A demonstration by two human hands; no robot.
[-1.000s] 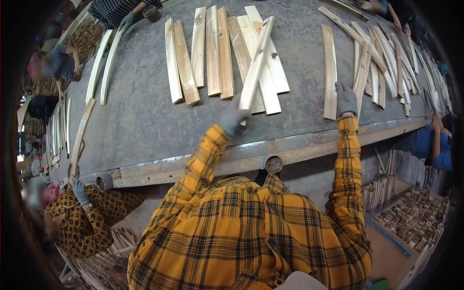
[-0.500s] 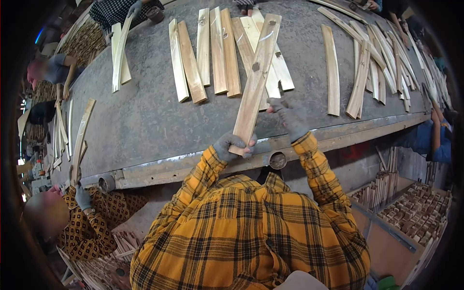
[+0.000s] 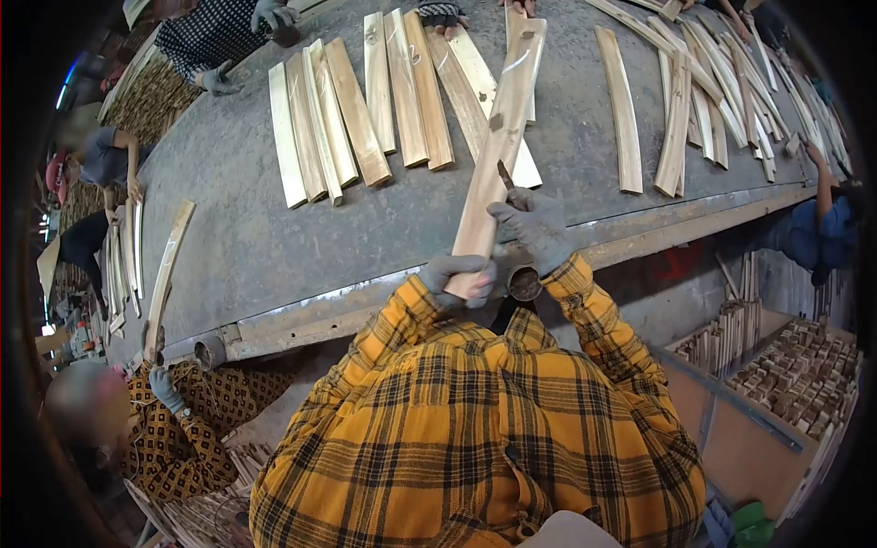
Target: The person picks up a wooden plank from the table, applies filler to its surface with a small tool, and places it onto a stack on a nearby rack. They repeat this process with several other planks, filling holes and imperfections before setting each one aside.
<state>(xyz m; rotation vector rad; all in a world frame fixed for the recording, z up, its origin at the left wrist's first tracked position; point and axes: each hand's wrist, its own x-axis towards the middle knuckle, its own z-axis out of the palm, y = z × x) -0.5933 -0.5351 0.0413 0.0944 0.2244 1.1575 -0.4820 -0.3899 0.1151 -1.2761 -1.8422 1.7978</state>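
Observation:
A long wooden slat (image 3: pixel 508 105) slants away from me over the table, with dark patches and a white chalk mark on its face. Gloved in grey, my left hand (image 3: pixel 444 274) is wrapped round its near end by the table edge. My right hand (image 3: pixel 539 230), also gloved, grips a small knife (image 3: pixel 505 173) with a narrow dark blade. The blade lies over the right side of the slat, close to its surface. Just below my right hand, a round cup (image 3: pixel 524 283) of brown material sits at the table edge.
Several slats (image 3: pixel 402 91) lie in a row across the grey table (image 3: pixel 237 247), with a looser pile (image 3: pixel 703 100) at right. Co-workers stand around it; one at left (image 3: pixel 169 393) handles a slat. A crate (image 3: pixel 740 438) of stacked wood stands at lower right.
My right hand and the knife have moved left onto the slat, which has shifted slightly right. Across the table, a co-worker's two slats now lie at the left of the row, that person's hands off them.

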